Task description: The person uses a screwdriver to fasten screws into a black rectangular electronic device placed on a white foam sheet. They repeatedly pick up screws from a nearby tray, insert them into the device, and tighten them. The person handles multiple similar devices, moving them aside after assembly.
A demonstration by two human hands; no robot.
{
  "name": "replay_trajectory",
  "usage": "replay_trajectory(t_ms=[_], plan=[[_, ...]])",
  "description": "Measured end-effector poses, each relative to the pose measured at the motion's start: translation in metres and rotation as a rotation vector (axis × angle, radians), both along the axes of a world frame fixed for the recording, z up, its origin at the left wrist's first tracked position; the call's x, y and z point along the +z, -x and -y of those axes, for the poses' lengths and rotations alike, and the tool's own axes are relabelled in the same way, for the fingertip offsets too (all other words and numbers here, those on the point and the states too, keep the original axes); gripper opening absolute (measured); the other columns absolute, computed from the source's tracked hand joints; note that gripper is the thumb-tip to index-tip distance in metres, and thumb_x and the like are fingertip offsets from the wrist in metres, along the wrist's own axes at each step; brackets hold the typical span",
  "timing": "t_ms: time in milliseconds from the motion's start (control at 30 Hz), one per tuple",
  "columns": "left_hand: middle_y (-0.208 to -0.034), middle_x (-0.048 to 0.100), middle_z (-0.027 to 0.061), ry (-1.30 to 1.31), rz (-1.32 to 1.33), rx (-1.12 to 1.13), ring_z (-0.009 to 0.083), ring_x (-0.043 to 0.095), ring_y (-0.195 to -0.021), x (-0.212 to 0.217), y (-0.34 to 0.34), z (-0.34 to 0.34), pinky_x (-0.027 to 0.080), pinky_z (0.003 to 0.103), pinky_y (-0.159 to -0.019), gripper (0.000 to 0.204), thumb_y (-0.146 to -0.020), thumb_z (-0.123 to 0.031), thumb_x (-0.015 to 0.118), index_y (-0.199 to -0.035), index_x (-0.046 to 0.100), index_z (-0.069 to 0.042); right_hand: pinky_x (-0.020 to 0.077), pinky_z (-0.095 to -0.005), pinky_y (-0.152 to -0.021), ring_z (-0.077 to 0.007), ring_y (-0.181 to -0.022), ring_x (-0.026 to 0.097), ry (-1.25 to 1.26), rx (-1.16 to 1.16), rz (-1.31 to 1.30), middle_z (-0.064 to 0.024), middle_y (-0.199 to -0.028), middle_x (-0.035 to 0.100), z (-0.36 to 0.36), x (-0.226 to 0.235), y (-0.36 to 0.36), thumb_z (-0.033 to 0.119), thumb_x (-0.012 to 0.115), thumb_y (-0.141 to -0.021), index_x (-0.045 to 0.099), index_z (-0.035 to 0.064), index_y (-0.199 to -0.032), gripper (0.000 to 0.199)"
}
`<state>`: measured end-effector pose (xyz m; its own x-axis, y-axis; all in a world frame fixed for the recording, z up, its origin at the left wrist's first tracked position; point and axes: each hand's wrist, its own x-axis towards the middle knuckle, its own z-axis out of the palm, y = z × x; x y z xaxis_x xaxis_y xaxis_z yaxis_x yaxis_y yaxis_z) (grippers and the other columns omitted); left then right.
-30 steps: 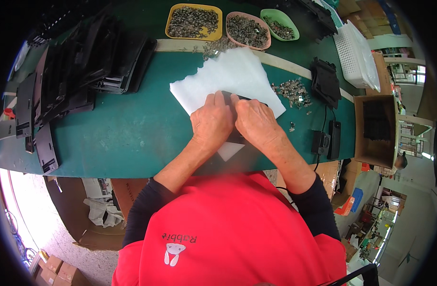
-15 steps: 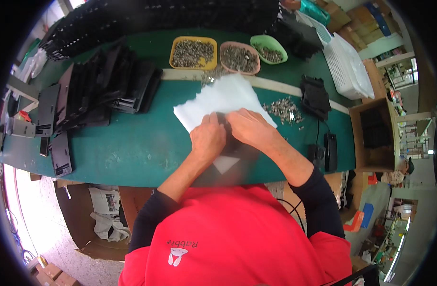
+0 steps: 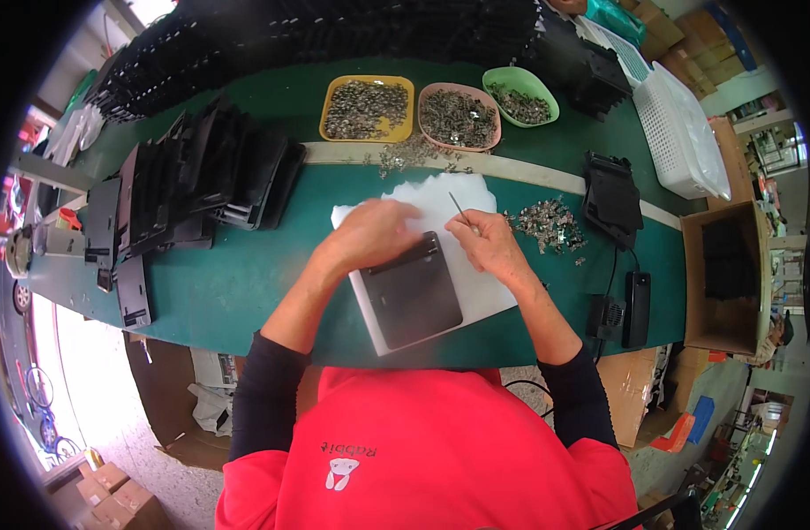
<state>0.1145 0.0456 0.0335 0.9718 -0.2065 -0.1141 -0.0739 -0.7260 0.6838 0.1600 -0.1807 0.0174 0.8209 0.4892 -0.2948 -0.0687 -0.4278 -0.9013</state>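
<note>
On the left of the green desk (image 3: 246,291), a heap of black panels (image 3: 184,190) leans together. Next, the left hand (image 3: 376,234), blurred, is over the far left part of a dark flat panel (image 3: 414,300); whether it grips cannot be told. A yellow tray (image 3: 388,124) of small metal pieces sits farther off. The dark panel lies on a white foam sheet (image 3: 486,287), near the desk's near edge. Beyond stands a pink tray (image 3: 469,148). The right hand (image 3: 490,247) grasps a thin metal tool (image 3: 458,206), its tip pointing far-left. Rightward come a green bowl (image 3: 530,79), loose metal pieces (image 3: 550,223), stacked black parts (image 3: 612,199) and a white basket (image 3: 674,132).
</note>
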Motion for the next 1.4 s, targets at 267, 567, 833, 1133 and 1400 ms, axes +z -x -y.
replay_trajectory(t_ms=[267,567,833,1133,1400], plan=[[-0.095,0.065,0.0147,-0.072,0.285,0.238,0.0319,0.066,-0.084,-0.025,-0.029,0.024,0.052,0.042,-0.075,0.017,-0.085,-0.012,0.066,-0.099,0.069,-0.003,0.0332,-0.024,-0.037,-0.0049,-0.039,0.044,-0.107,-0.098,-0.098,0.0037,-0.055,0.052,-0.009,-0.004,0.026,0.022,0.063,-0.093,0.068,0.0016,-0.086,0.022],[-0.09,0.061,0.0132,-0.151,0.433,0.295,0.0341,0.063,-0.083,-0.013,0.005,0.036,0.052,0.042,-0.073,0.011,-0.085,-0.007,0.065,-0.095,0.067,-0.003,0.0527,-0.0407,-0.067,-0.031,-0.071,0.067,0.149,-0.193,0.867,-0.0174,-0.077,0.068,-0.014,-0.048,-0.087,0.018,0.068,-0.085,0.071,0.0013,-0.093,0.019],[-0.084,0.058,0.0118,-0.174,0.328,0.54,0.0283,0.06,-0.067,-0.01,0.117,0.0,0.048,0.039,-0.06,0.022,-0.085,-0.015,0.071,-0.101,0.063,-0.001,0.053,-0.0477,-0.076,-0.042,-0.085,0.066,0.339,-0.144,0.719,-0.023,-0.09,0.069,-0.027,-0.04,-0.093,0.018,0.064,-0.082,0.07,0.0045,-0.096,0.021],[-0.084,0.058,0.013,-0.113,0.25,0.62,0.0291,0.059,-0.068,-0.025,0.142,0.017,0.048,0.04,-0.062,0.031,-0.084,-0.016,0.072,-0.106,0.058,0.0,0.0518,-0.0467,-0.081,-0.0383,-0.092,0.066,0.344,-0.111,0.663,-0.0181,-0.093,0.07,-0.034,-0.036,-0.088,0.024,0.066,-0.084,0.073,0.0117,-0.098,0.021],[-0.087,0.063,0.0036,0.612,0.032,0.584,0.0096,0.059,-0.077,-0.019,0.106,0.005,0.048,0.026,-0.068,0.011,-0.091,-0.006,0.061,-0.099,0.057,0.001,0.0529,-0.0448,-0.078,-0.0382,-0.087,0.067,0.307,-0.181,0.774,-0.019,-0.091,0.07,-0.027,-0.04,-0.089,0.021,0.068,-0.084,0.072,0.0062,-0.093,0.018]])
